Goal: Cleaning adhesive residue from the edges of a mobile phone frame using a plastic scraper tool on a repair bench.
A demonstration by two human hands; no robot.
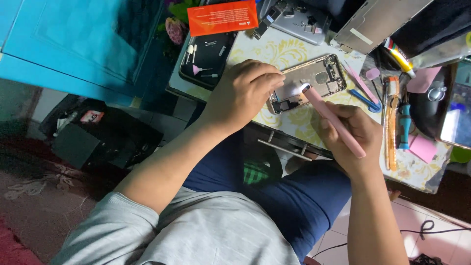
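Note:
An opened phone body with bare metal insides lies on the patterned table cover. My left hand rests on its near-left end, fingers curled over the edge, holding it down. My right hand grips a pink pen-shaped tool like a pencil. The tool's tip touches the inside of the phone body near its middle. A small bright patch of light falls on the phone where the tip meets it.
A black tray with small bits lies at the left under an orange card. Another opened device sits behind. To the right lie blue tweezers, a screwdriver, a glue tube, pink picks and a lit phone.

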